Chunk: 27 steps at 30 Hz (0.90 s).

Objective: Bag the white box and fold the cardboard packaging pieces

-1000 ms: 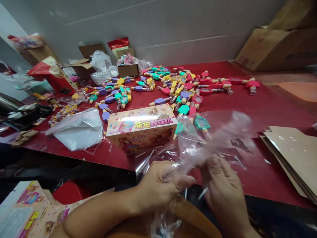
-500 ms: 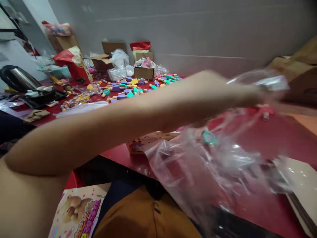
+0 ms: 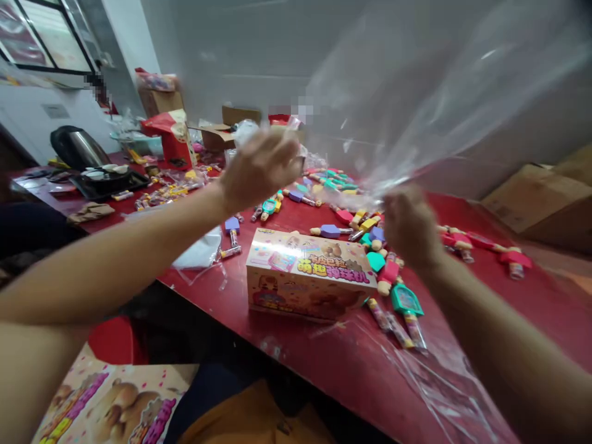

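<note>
1. Grey wall [image 3: 240, 49] backs a red table [image 3: 324, 354] strewn with small goods.
2. Right hand [image 3: 409, 225]: raised above the table, fingers closed around a gathered part of clear plastic film [image 3: 409, 145], which fans up and away to the right, blurred.
3. Left hand [image 3: 263, 163]: up in the air, well apart from the other, fingers curled; I cannot tell whether they pinch anything.
4. A moment ago the film hung low, partly veiling the printed box [image 3: 312, 277]; now it billows high and the box shows whole. I take it the film is being handled apart from the box.
5. That box rests on the table, below and between the hands, touching neither.
6. Just right of it lie a green toy [image 3: 407, 300] and clear tubes [image 3: 398, 331]; farther off, coloured toys [image 3: 370, 223], then a kettle [image 3: 86, 148] at left.
</note>
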### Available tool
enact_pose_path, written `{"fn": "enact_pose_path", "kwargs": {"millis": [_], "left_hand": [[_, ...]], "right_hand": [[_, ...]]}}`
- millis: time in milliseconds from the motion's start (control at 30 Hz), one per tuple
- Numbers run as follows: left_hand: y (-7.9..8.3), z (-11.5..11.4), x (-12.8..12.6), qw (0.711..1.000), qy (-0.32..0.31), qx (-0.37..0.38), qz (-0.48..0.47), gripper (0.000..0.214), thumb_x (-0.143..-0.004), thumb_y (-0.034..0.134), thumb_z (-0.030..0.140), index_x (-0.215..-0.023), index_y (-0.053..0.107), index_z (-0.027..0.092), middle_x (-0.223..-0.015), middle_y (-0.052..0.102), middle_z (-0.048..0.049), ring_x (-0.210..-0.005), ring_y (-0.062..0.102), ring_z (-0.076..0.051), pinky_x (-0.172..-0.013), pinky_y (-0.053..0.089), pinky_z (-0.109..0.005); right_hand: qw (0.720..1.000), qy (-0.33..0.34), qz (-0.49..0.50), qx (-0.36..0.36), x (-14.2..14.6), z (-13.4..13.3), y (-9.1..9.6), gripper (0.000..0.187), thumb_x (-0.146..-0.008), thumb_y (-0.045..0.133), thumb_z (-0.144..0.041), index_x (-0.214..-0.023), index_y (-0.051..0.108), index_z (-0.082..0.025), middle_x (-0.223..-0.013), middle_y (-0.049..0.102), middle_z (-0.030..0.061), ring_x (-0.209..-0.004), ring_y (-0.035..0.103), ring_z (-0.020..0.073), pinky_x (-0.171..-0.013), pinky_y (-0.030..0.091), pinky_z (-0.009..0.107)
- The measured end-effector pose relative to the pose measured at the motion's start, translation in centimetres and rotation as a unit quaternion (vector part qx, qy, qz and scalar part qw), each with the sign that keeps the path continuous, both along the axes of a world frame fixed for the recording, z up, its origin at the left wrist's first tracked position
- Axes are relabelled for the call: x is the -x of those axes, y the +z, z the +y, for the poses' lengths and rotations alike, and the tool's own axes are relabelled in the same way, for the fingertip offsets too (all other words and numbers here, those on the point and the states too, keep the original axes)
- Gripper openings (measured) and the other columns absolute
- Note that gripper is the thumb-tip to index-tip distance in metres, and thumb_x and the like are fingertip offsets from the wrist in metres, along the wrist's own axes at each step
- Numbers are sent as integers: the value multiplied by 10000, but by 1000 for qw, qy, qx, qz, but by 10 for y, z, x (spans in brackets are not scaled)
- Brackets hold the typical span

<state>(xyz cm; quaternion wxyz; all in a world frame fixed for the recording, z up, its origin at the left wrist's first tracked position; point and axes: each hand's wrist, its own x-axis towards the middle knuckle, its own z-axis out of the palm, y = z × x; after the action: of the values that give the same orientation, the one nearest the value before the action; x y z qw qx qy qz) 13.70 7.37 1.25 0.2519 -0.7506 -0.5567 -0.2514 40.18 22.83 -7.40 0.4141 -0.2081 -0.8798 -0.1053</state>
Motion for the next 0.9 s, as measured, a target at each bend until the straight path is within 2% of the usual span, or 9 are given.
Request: {"fn": "enact_pose_path", "kwargs": {"millis": [100, 167, 233, 400, 567, 633, 767, 833, 900], "left_hand": [[-42, 1, 17, 999, 7, 44, -5, 223, -826, 453, 53, -631, 536, 121, -776, 543, -59, -788, 525, -173, -740, 449, -330], [-68, 0, 26, 997, 3, 69, -21, 248, -757, 451, 4, -550, 471, 139, -672, 487, -37, -663, 476, -144, -624, 412, -272], [-83, -3, 33, 996, -2, 82, -45, 235, -702, 443, -21, -541, 426, 150, -633, 445, -12, -586, 427, -118, -542, 357, -235], [-85, -26, 36, 991, -17, 81, -103, 179, -718, 426, 24, -617, 398, 169, -643, 428, 14, -573, 406, -101, -525, 329, -206], [-90, -68, 22, 986, -69, 107, -111, 161, -796, 406, 79, -669, 419, 178, -664, 476, 7, -592, 454, -100, -538, 378, -192], [-98, -86, 15, 987, -98, 79, -99, 148, -803, 430, 71, -706, 451, 180, -703, 517, -10, -658, 497, -116, -599, 425, -208], [-122, -106, 11, 986, -158, -52, 4, 156, -803, 483, 50, -762, 509, 198, -770, 582, -33, -747, 522, -157, -696, 458, -287], [-138, -108, 12, 981, -181, -60, 32, 184, -812, 479, 41, -737, 525, 203, -746, 599, -25, -730, 536, -155, -675, 459, -281], [-157, -108, 13, 982, -185, -10, -34, 210, -809, 492, 31, -696, 529, 204, -707, 603, -12, -699, 546, -144, -655, 456, -263]], "right_hand": [[1000, 27, 2, -3, 13, -5, -17, 207, -972, 372, -267, -882, 523, -157, -760, 576, 45, -658, 570, 165, -585, 456, 262], [999, 40, 10, -2, 11, -10, -25, 154, -953, 368, -232, -922, 508, -175, -749, 601, 56, -620, 587, 182, -510, 426, 245], [998, 57, 15, -4, 4, -18, -27, 124, -944, 381, -222, -918, 498, -189, -724, 606, 44, -588, 589, 184, -481, 415, 239], [994, 110, 23, -13, -20, -42, -27, 109, -940, 411, -184, -929, 518, -202, -787, 612, 40, -683, 612, 175, -598, 478, 242], [990, 139, 11, -12, -44, -67, -45, 170, -903, 445, -131, -993, 566, -208, -823, 611, 54, -713, 610, 176, -616, 498, 257], [989, 145, 25, -21, -54, -75, -54, 231, -866, 479, -95, -1034, 580, -217, -853, 625, 59, -734, 610, 190, -650, 506, 288], [982, 179, 44, -28, -63, -88, -77, 332, -783, 567, -21, -981, 632, -280, -909, 660, 35, -803, 619, 208, -743, 501, 327], [981, 190, 32, 13, -60, -93, -91, 344, -783, 578, -10, -926, 651, -314, -867, 673, 6, -768, 627, 198, -713, 505, 316], [979, 188, 27, 80, -54, -98, -106, 324, -804, 556, -30, -890, 659, -325, -832, 675, -1, -746, 632, 202, -666, 511, 316]]}}
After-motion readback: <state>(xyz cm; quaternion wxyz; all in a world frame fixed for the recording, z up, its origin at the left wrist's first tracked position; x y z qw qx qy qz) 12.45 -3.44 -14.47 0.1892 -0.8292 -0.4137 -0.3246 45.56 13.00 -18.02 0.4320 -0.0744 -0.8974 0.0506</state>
